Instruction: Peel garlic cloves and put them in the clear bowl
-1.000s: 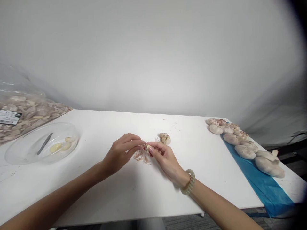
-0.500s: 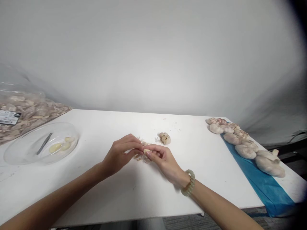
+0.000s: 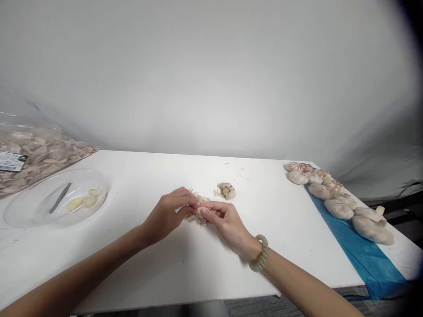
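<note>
Between thumb and fingers, my right hand (image 3: 228, 222) pinches a pale garlic clove (image 3: 201, 211). My left hand (image 3: 170, 211) touches the clove's left side, its thumb and fingertips pressed together; what they grip is too small to make out. Beneath the fingertips lies a small heap of garlic skins (image 3: 202, 200) on the white table. Just beyond my right hand sits a partly broken garlic bulb (image 3: 227, 190). Several peeled cloves (image 3: 76, 203) and a dark, slim tool (image 3: 61, 198) rest in a clear plastic dish (image 3: 20, 216) at the left.
At the far left is a clear bag of garlic skins (image 3: 49, 152) with a label. Several whole garlic bulbs (image 3: 339, 208) line the right side, partly on a blue plastic sheet (image 3: 357, 253). A grey wall rises behind the white table (image 3: 148, 273).
My left hand has shifted slightly to the right and its fingers have bent a little. The clove stays in my right hand, turned slightly.
</note>
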Action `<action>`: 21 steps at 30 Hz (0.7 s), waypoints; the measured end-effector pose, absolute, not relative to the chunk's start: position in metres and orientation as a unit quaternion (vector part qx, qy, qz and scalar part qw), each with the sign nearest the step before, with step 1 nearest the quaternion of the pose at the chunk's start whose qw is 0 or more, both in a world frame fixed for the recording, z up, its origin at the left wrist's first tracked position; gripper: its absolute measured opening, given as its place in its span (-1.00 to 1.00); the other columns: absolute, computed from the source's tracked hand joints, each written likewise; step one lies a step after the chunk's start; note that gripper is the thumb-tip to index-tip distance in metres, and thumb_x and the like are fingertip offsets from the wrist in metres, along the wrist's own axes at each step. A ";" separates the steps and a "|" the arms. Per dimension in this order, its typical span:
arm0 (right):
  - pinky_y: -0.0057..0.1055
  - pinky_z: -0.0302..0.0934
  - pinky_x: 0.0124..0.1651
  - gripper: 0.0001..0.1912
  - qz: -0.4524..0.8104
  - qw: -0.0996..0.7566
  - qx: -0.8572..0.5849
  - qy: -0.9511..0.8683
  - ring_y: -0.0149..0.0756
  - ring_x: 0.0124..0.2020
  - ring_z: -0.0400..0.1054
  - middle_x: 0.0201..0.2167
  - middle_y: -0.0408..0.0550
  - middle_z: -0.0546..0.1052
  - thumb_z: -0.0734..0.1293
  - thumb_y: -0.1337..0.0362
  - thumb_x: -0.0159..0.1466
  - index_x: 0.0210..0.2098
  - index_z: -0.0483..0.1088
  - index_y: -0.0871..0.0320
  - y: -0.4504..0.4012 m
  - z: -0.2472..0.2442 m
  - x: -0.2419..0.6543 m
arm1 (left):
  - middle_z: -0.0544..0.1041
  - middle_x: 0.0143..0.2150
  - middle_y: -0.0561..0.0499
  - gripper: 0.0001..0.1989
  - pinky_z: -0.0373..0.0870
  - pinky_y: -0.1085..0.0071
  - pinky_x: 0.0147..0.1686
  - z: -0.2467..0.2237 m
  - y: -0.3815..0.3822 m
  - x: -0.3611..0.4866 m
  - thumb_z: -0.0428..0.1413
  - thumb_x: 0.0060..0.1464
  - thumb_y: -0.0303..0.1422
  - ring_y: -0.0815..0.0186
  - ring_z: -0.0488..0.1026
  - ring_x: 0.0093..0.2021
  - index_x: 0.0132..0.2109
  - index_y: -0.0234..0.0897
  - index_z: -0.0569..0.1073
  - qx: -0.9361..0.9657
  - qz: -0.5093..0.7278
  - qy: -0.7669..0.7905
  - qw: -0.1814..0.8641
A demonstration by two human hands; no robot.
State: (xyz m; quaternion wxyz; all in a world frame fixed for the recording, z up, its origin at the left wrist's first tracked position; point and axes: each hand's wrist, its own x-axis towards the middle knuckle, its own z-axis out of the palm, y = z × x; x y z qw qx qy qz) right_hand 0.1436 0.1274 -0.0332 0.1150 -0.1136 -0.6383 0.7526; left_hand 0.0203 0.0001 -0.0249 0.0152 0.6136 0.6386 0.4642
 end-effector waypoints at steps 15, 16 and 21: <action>-0.42 0.13 -0.33 -0.79 0.802 0.109 -0.131 -0.573 -0.46 -0.47 0.23 -0.50 -0.10 0.45 0.38 0.20 0.09 -0.34 0.49 0.22 0.125 -0.034 0.141 | 0.43 -0.35 -0.03 -0.84 0.32 0.46 -0.33 -0.020 0.001 0.013 -0.02 0.09 -0.60 0.35 0.34 -0.29 -0.26 -0.33 0.41 0.655 0.416 0.631 -0.006; -0.42 0.13 -0.33 -0.79 0.801 0.109 -0.132 -0.573 -0.46 -0.47 0.22 -0.51 -0.11 0.44 0.38 0.20 0.09 -0.34 0.49 0.22 0.125 -0.034 0.141 | 0.43 -0.35 -0.03 -0.84 0.32 0.45 -0.33 -0.021 0.000 0.013 -0.03 0.09 -0.59 0.35 0.34 -0.28 -0.26 -0.32 0.41 0.655 0.413 0.633 -0.005; -0.40 0.12 -0.33 -0.76 0.795 0.115 -0.140 -0.579 -0.44 -0.48 0.22 -0.54 -0.12 0.42 0.38 0.16 0.09 -0.34 0.48 0.22 0.124 -0.033 0.141 | 0.43 -0.35 -0.03 -0.83 0.31 0.43 -0.31 -0.023 0.000 0.012 -0.07 0.13 -0.56 0.34 0.32 -0.28 -0.26 -0.31 0.41 0.652 0.399 0.645 0.004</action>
